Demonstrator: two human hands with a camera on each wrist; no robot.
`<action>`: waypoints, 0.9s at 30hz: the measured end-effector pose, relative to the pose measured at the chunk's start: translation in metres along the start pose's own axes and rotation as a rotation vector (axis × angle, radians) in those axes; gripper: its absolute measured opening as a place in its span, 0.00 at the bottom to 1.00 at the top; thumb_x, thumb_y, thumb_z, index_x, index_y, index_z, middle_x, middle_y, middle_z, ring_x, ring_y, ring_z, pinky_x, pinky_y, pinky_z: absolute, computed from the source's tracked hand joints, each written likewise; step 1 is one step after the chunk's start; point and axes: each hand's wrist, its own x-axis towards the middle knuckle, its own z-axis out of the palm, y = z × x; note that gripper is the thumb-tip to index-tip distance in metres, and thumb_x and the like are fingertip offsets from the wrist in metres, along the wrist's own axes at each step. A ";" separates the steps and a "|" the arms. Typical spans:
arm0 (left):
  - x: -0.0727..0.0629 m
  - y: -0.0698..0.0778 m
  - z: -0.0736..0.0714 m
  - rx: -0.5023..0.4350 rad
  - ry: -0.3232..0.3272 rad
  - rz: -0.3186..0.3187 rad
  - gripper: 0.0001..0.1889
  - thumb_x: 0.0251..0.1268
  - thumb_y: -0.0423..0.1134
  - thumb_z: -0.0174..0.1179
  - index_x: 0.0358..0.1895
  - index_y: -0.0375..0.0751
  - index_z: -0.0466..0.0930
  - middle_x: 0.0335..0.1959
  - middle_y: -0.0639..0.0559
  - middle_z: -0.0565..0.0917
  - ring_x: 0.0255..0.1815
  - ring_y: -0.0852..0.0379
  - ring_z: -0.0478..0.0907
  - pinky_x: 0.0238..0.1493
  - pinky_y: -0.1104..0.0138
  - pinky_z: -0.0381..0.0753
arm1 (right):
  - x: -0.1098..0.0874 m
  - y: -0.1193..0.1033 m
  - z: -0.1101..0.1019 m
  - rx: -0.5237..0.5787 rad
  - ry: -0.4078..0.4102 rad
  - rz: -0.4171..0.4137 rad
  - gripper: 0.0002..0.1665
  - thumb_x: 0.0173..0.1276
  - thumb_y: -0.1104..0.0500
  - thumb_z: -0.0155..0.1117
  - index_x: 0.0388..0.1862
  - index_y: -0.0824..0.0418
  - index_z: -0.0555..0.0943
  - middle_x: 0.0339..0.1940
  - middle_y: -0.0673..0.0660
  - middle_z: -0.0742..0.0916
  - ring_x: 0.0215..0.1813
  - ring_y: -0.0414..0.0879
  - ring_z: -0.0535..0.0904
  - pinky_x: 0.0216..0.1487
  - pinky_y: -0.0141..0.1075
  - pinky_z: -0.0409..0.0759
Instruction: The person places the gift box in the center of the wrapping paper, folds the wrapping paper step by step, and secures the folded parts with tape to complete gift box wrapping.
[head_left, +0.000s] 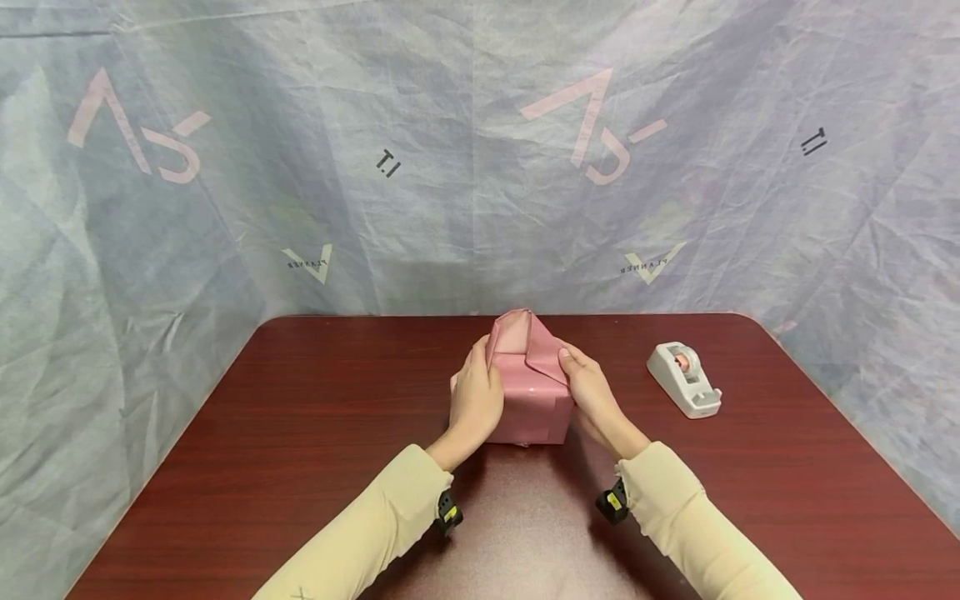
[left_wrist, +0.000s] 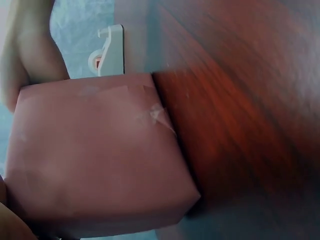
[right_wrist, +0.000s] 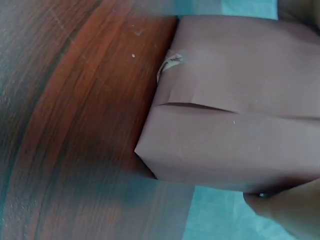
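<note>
A box wrapped in pink paper (head_left: pixel 528 417) stands on the table in the head view. At its top the loose paper end (head_left: pixel 516 335) rises in a folded, pointed flap with the paler inside showing. My left hand (head_left: pixel 477 390) grips the left side, its thumb along the flap's left edge. On the right, my right hand (head_left: pixel 596 396) pinches the folded paper at the top corner, thumb on top. Fingers beneath and behind the box are hidden. Bits of clear tape show on the box (left_wrist: pixel 100 155) in the left wrist view. A slit-like paper seam crosses the box (right_wrist: pixel 235 65) in the right wrist view.
A white tape dispenser (head_left: pixel 685 381) with a clear roll sits on the dark red wooden table (head_left: pixel 322 400), right of the box. Behind the table hangs a grey printed cloth (head_left: pixel 472 225), also along both sides.
</note>
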 end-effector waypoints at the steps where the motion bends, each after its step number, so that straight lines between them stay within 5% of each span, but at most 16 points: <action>1: 0.000 0.001 -0.001 0.037 -0.003 0.013 0.22 0.68 0.33 0.41 0.65 0.40 0.61 0.58 0.45 0.74 0.59 0.48 0.71 0.60 0.51 0.62 | 0.000 -0.001 0.001 -0.012 0.007 -0.003 0.26 0.75 0.53 0.36 0.68 0.61 0.60 0.69 0.59 0.65 0.69 0.47 0.59 0.66 0.44 0.61; 7: 0.002 0.001 -0.004 0.212 -0.077 0.117 0.27 0.70 0.36 0.41 0.70 0.38 0.50 0.61 0.43 0.71 0.62 0.49 0.69 0.60 0.53 0.63 | 0.000 -0.003 0.006 -0.083 0.056 -0.002 0.24 0.76 0.57 0.34 0.66 0.64 0.63 0.68 0.60 0.67 0.69 0.48 0.59 0.67 0.45 0.59; 15: 0.008 -0.004 -0.012 0.251 -0.296 0.166 0.32 0.73 0.50 0.33 0.72 0.40 0.34 0.74 0.45 0.46 0.73 0.51 0.48 0.67 0.50 0.52 | 0.000 -0.004 0.007 -0.129 0.074 -0.044 0.24 0.75 0.58 0.34 0.64 0.67 0.64 0.66 0.63 0.69 0.68 0.51 0.61 0.68 0.45 0.58; 19: 0.011 -0.008 -0.014 0.112 -0.356 0.160 0.32 0.73 0.54 0.27 0.72 0.41 0.33 0.75 0.48 0.41 0.74 0.52 0.42 0.68 0.46 0.46 | 0.000 -0.003 0.007 -0.129 0.074 -0.044 0.24 0.75 0.58 0.34 0.64 0.67 0.64 0.66 0.63 0.69 0.68 0.50 0.61 0.68 0.45 0.58; 27: 0.016 -0.015 -0.013 -0.458 -0.307 0.035 0.26 0.75 0.47 0.23 0.72 0.44 0.46 0.73 0.52 0.50 0.74 0.56 0.44 0.72 0.58 0.44 | -0.001 -0.004 0.008 -0.117 0.079 -0.041 0.23 0.75 0.59 0.34 0.63 0.68 0.65 0.65 0.64 0.70 0.66 0.49 0.63 0.66 0.44 0.60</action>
